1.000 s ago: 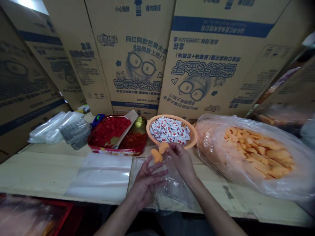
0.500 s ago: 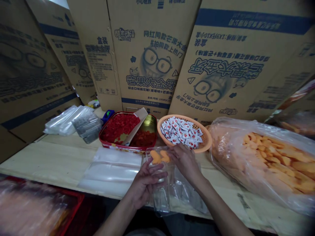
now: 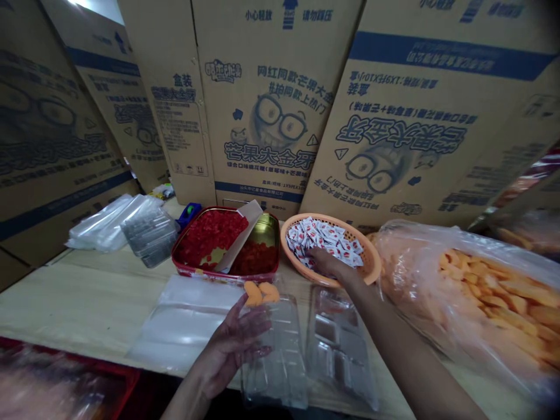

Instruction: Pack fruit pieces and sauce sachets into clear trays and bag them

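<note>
My left hand point(image 3: 236, 344) holds a clear plastic tray point(image 3: 286, 341) by its left side, the fingers spread against it. Two orange, heart-like candy pieces point(image 3: 261, 293) sit at the tray's far end; its other compartments look bare. My right hand point(image 3: 322, 261) reaches into an orange plastic basket point(image 3: 374, 262) and touches the small white-and-red sachets point(image 3: 336, 239) heaped there. Its fingertips are hidden among the sachets. Right of the held tray, a stack of clear trays point(image 3: 341, 350) lies on the table.
A red-rimmed tin point(image 3: 175, 256) holds red and orange-red pieces, split by a card divider point(image 3: 240, 233). Plastic sleeves point(image 3: 188, 321) lie at left. A large bag of orange candies point(image 3: 494, 291) fills the right. Cardboard boxes point(image 3: 262, 116) stand behind; a red crate point(image 3: 126, 379) sits lower left.
My right hand has left the tray's far end and moved up and right into the basket. My left hand and the tray have shifted left and toward me.
</note>
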Demonstrator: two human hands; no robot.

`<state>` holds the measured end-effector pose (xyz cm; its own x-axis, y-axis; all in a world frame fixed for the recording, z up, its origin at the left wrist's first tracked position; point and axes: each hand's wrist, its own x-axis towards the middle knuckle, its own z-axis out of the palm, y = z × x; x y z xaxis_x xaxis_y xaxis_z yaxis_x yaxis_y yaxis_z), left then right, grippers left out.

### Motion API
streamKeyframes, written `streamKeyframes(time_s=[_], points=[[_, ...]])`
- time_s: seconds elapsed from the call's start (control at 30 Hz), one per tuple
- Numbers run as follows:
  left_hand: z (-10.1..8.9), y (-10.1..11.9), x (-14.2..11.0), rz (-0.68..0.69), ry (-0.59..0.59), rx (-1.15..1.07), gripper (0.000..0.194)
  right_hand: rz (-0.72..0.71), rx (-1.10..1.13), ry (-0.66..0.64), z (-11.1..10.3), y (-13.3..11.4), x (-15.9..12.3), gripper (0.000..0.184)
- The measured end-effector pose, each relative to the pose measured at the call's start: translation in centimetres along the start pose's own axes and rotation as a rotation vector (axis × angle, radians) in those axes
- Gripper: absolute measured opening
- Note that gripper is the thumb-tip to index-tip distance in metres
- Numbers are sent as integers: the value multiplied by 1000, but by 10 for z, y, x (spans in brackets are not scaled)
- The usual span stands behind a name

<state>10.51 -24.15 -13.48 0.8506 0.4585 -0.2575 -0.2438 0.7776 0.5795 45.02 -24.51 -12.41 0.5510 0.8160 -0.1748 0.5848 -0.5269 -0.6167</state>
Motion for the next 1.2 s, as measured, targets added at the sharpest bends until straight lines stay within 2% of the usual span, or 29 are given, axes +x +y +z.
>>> streamKeyframes(time_s=[0.13,0.3,0.43,0.5,0.57,0.73,0.97,1.03,1.1,1.13,1.2], points=[[0,5,2,4,36,15,82,13,-37,-80,8,6,7,19],[-4,7,8,6,29,31,79,-84,-102,-89,-10,3,-4,13],[-7,4,12,-3,-7,15,81,-185,-131,-126,-17,-8,-7,28],[-7,3,13,3,-18,12,82,-213,-152,-161,-11,-14,-3,42],[-6,2,13,10,-30,10,81,-211,-184,-168,-1,-19,1,46],[-7,2,8,18,-25,8,78,-172,-275,-92,11,-25,4,26],[-9,6,5,27,-1,19,78,-152,-303,83,-14,-29,-15,6],[-9,6,5,34,-16,16,79,-146,-223,152,-22,-39,-28,18],[-9,7,6,36,-40,6,80,-161,8,174,-25,-54,-47,26],[-9,7,6,36,-53,1,80,-176,154,146,-24,-64,-59,29],[-8,7,7,40,-75,-8,81,-215,354,4,-17,-86,-84,30]])
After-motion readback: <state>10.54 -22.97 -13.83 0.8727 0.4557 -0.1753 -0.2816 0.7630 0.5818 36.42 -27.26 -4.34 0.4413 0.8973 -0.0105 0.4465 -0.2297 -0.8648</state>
